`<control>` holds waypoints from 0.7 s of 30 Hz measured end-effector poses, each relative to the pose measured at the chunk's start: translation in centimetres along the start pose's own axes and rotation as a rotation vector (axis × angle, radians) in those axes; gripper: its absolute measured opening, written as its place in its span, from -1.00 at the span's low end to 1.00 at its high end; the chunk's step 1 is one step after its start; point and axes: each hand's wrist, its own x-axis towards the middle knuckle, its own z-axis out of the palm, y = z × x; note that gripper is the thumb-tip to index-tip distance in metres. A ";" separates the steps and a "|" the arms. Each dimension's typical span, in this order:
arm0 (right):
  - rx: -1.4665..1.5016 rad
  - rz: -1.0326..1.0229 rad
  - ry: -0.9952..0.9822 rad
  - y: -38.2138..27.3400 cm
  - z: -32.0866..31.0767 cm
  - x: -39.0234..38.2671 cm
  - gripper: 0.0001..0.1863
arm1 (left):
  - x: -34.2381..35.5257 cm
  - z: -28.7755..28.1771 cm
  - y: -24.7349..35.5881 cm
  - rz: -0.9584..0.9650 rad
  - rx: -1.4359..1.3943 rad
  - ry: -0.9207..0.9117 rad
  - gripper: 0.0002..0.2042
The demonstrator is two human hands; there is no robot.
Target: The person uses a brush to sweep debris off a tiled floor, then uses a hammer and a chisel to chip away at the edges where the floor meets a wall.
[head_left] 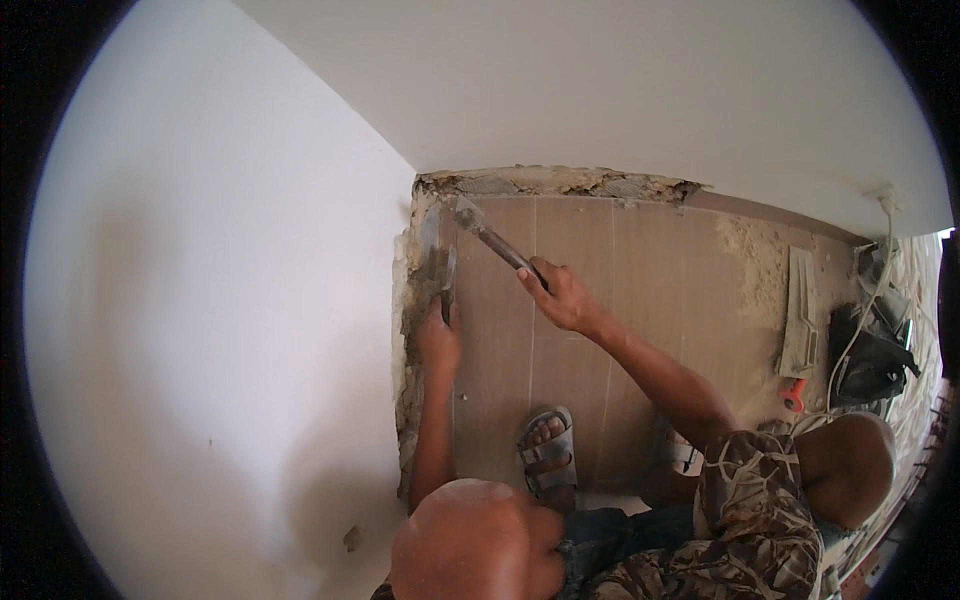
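Note:
My left hand (440, 343) is wrapped round the dark handle of a flat metal trowel (437, 250), which lies along the foot of the left wall close to the corner. In my right hand (566, 296) is the dark handle of a pointing trowel (470, 213). Its small tapered blade points into the corner, above and just right of the flat trowel's end. Both blades look smeared with grey material. Whether they touch cannot be made out. Rough, broken plaster (545, 182) runs along the bottom of the far wall, and a similar torn strip (403, 370) edges the left wall.
Brown tiles cover the floor (580, 380), with sandy dust at the right. A long float (799, 312), an orange-handled tool (793, 394), a black bag (870, 360) and a white cable (870, 315) lie there. My sandalled feet (549, 450) are on the tiles.

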 end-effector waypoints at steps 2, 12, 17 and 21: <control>-0.014 -0.026 -0.006 -0.4 0.2 -0.2 -0.52 | 0.7 0.6 0.2 -0.022 0.015 0.020 -0.54; -0.235 -0.171 0.006 1.8 2.8 2.7 -0.61 | 1.1 2.4 -1.0 -0.001 0.075 0.034 -0.54; -0.166 -0.158 -0.021 0.0 2.8 3.3 -0.61 | 0.9 3.1 -2.2 -0.001 -0.010 0.096 -0.50; -0.083 -0.192 0.014 -1.1 2.7 2.3 -0.58 | 0.9 2.1 -2.4 0.013 0.005 0.094 -0.47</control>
